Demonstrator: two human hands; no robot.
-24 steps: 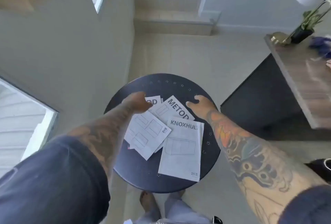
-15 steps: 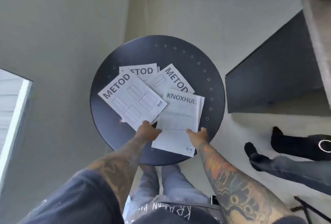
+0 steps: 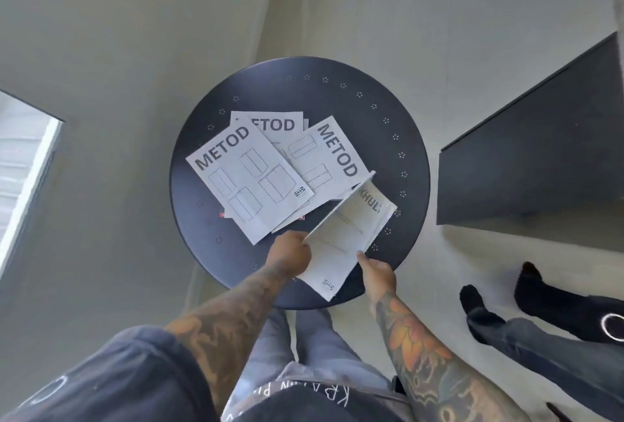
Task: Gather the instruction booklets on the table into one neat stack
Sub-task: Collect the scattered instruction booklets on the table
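Observation:
Three white METOD booklets lie fanned and overlapping on the round dark table (image 3: 398, 124): one at the left (image 3: 250, 178), one behind it (image 3: 277, 124), one to the right (image 3: 324, 158). A KNOXHULT booklet (image 3: 347, 235) is tilted up off the table's near right part, its left edge raised. My left hand (image 3: 292, 252) pinches that raised left edge. My right hand (image 3: 376, 273) holds the booklet's near right edge. Something red (image 3: 223, 215) peeks out from under the left METOD booklet.
A dark cabinet (image 3: 540, 158) stands to the right of the table. Another person's legs in dark socks (image 3: 540, 306) stretch over the floor at the lower right. A wall runs along the left, with a window (image 3: 23, 185) in it.
Both hands came back from the far booklets to the KNOXHULT booklet, gripped its near edges and tilted its left side up off the table. The camera now looks more steeply down.

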